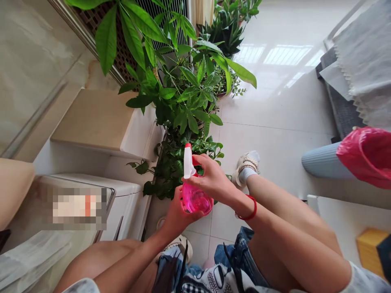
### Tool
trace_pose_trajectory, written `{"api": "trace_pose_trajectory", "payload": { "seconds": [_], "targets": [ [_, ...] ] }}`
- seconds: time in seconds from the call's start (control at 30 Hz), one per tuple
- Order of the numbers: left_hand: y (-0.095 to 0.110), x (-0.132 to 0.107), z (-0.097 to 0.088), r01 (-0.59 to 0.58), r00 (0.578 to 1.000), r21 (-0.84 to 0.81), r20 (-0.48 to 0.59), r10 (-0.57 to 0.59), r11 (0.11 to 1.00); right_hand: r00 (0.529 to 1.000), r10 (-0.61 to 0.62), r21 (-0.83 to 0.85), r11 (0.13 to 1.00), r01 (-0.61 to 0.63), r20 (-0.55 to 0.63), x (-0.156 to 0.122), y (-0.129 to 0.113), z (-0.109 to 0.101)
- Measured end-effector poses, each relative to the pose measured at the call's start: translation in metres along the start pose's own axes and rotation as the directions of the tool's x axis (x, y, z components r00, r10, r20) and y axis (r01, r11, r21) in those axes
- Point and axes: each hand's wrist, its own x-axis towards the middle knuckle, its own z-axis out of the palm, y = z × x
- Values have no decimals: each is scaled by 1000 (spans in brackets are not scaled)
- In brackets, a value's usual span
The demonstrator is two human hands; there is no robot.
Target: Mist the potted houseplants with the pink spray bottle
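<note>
A spray bottle [198,199] with a clear pink body, a white head and a red nozzle is held in front of me, its nozzle pointing away toward the plants. My left hand [180,211] wraps around the lower body from the left. Higher up, my right hand [209,179] grips the neck and the trigger side, with a red band on the wrist. Just beyond the nozzle are the green leaves of a potted plant [198,81], some with whitish specks. Darker leafy greenery [171,167] hangs lower, close behind the bottle.
White cabinets [128,195] with a beige-topped box [91,118] line the left. On the right stand a blue bin [320,160] with a pink bag and a cloth-covered table [363,61]. A spiky plant [224,34] grows farther back on the tiled floor [275,110].
</note>
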Motion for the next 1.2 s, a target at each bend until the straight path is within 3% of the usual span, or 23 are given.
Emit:
{"api": "trace_pose_trajectory", "payload": {
  "seconds": [0.27,0.43,0.63,0.83,0.93,1.03,1.2],
  "targets": [
    [-14,-1,2,-32,999,21,7,31,999,998,-23,-37,999,25,63,-1,-1,1],
    [-14,-2,7,-15,999,-5,42,15,1000,998,48,-72,996,-44,52,-4,3,-1],
    [-9,-2,11,41,996,-44,83,-37,998,998,47,-96,994,-43,30,-9,4,-9],
    [5,8,7,31,999,-83,31,-29,996,992,-49,-63,997,42,-120,-8,8,-4],
    [12,13,11,16,999,-108,51,-10,994,968,-8,-47,999,-3,-250,0,9,-6],
    [21,18,21,-12,994,-193,107,33,981,933,84,8,996,-86,-350,11,11,-23],
    [39,35,46,-44,991,-319,106,82,947,889,63,71,997,-35,-453,34,15,-60]
  ]
}}
